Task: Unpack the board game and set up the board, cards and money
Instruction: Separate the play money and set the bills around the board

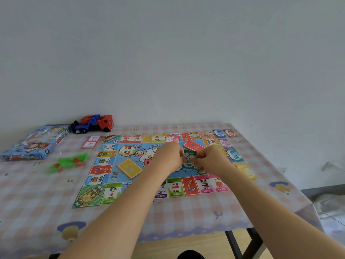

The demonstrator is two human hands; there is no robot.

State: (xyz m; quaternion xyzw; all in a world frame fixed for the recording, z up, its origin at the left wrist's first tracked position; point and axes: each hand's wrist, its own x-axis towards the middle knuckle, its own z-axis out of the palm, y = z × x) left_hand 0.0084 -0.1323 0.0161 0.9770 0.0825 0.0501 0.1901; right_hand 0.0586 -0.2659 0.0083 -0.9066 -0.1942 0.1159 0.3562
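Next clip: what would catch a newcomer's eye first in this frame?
The left hand and right hand meet over the middle of the colourful board, pinching green play money marked 1000. A red and blue toy truck stands at the far left of the table, beside the game box.

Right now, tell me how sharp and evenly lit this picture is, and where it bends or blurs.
Head view: soft, even light, no hard shadows or glare on the board; the wide lens splays the table edges; the green plastic pieces at left are smeared; the green notes are slightly soft, though 1000 reads.
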